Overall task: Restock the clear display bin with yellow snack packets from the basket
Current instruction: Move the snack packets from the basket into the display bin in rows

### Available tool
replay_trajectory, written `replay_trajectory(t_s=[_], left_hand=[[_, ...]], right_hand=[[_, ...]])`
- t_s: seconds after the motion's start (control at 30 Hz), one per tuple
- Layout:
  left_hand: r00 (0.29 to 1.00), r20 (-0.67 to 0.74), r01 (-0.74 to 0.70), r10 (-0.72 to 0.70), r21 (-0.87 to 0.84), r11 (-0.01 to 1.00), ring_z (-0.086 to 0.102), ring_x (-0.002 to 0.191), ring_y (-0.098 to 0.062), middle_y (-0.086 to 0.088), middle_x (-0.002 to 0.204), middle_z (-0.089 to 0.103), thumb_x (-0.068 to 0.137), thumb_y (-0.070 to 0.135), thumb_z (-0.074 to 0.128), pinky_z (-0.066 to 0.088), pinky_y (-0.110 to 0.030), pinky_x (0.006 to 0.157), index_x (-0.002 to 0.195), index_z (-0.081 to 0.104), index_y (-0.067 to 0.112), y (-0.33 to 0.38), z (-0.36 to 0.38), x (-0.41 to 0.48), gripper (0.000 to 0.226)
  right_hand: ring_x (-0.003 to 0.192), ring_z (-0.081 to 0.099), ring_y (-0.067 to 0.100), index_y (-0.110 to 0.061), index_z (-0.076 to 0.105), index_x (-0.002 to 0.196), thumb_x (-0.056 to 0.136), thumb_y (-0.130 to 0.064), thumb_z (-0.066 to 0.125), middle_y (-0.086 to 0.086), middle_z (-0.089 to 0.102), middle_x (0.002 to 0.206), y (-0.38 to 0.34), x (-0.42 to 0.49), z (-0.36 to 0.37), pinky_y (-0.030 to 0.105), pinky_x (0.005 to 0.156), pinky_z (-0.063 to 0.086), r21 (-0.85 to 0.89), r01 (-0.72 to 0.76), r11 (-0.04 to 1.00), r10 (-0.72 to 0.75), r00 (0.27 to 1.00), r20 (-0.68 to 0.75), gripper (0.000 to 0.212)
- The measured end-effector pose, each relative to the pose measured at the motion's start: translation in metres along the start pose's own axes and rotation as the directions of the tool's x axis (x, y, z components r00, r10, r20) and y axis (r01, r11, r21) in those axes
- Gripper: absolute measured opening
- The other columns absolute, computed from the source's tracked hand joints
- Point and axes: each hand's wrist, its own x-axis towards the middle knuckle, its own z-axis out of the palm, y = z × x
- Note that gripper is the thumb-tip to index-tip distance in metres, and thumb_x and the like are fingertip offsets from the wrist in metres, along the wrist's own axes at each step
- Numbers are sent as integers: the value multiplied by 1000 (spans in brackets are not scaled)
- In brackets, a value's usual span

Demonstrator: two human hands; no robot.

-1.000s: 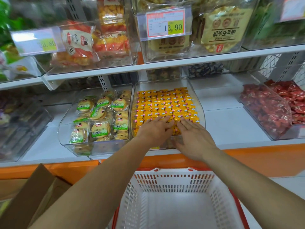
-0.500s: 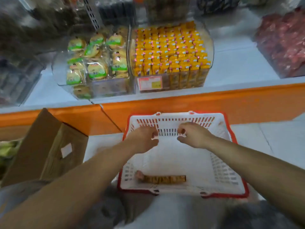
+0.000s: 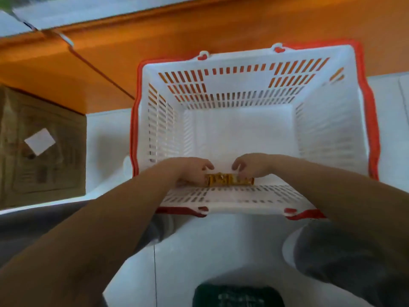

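A white basket with a red rim stands on the floor below me. A short row of yellow snack packets lies on its bottom against the near wall. My left hand is curled round the left end of the row. My right hand curls its fingers over the right part of the row. The picture is blurred, so single fingers are hard to make out. The clear display bin is out of view.
The orange shelf base runs across the top, just behind the basket. A brown cardboard box stands on the white floor to the left. My grey-clad legs flank the basket's near side.
My view swung down from the shelf to the basket. Both hands left the display bin, passed over the basket's far rim, and now reach the yellow packets at its near wall.
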Motion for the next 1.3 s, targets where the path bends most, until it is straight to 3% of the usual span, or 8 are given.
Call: replay_trajectory(t_s=[0.23, 0.43, 0.53, 0.6, 0.73, 0.9, 1.07, 1.3], left_hand=[[992, -60, -111, 113, 41, 993, 53, 126, -21, 3, 140, 58, 90, 23, 72, 40, -35, 107, 145, 50, 30, -10, 10, 21, 60], [994, -12, -105, 104, -77, 992, 54, 120, -17, 2, 136, 57, 87, 38, 78, 40, -31, 100, 139, 55, 25, -12, 5, 31, 58], [994, -20, -112, 111, -249, 962, 57, 117, -15, 8, 127, 61, 78, 43, 84, 44, -37, 105, 130, 58, 32, -9, 8, 35, 60], [992, -28, -128, 127, -345, 930, 59, 111, -14, 9, 121, 61, 73, 50, 86, 47, -33, 95, 127, 54, 40, -4, 9, 37, 63], [996, -50, -90, 79, -249, 964, 56, 112, -18, 5, 127, 55, 73, 63, 78, 44, -35, 96, 131, 55, 43, -3, 2, 32, 65], [968, -247, -74, 52, -81, 994, 55, 88, -9, 0, 117, 60, 79, 60, 76, 48, -28, 74, 118, 58, 23, 8, -32, 1, 57], [912, -395, -147, 111, -62, 987, 54, 89, -1, 10, 115, 54, 80, 68, 69, 45, -20, 69, 135, 51, 30, 9, -82, -87, 69], [773, -634, -136, -20, -197, 971, 65, 92, -4, 19, 106, 62, 67, 68, 73, 55, -22, 66, 115, 54, 38, -44, -87, -189, 60]], right_hand=[[98, 59, 15, -17, 64, 127, 85, -28, 72, 0, 67, 119, 10, 14, 11, 28, 90, 45, -16, 51, 999, -50, 998, 47, 44], [81, 70, 13, -19, 66, 116, 89, -14, 64, 8, 71, 107, 25, 18, 8, 29, 75, 58, 372, -26, 928, 3, 998, 64, 28], [81, 73, 13, -18, 68, 113, 88, -10, 65, 7, 74, 101, 29, 20, 7, 27, 70, 58, 538, -39, 842, 17, 999, 45, 26], [79, 75, 13, -16, 66, 116, 89, -8, 63, 6, 74, 97, 31, 22, 4, 26, 66, 57, 616, -35, 787, 31, 999, 18, 28], [86, 76, 24, -19, 51, 128, 87, -2, 60, 14, 69, 108, 36, 21, -2, 35, 75, 61, 727, -32, 686, 52, 999, -5, 46], [83, 76, 20, -19, 54, 118, 75, -11, 58, 13, 58, 111, 31, 14, -17, 33, 64, 59, 725, -32, 688, 36, 999, 10, 44], [66, 69, 14, -14, 62, 94, 79, -38, 75, 6, 64, 92, -6, 27, -23, 30, 59, 54, 575, 105, 811, -49, 993, -111, 31], [71, 67, 10, -14, 69, 103, 76, -11, 85, 5, 70, 99, -86, 61, -8, 22, 61, 56, 569, 302, 765, -240, 953, -183, 32]])
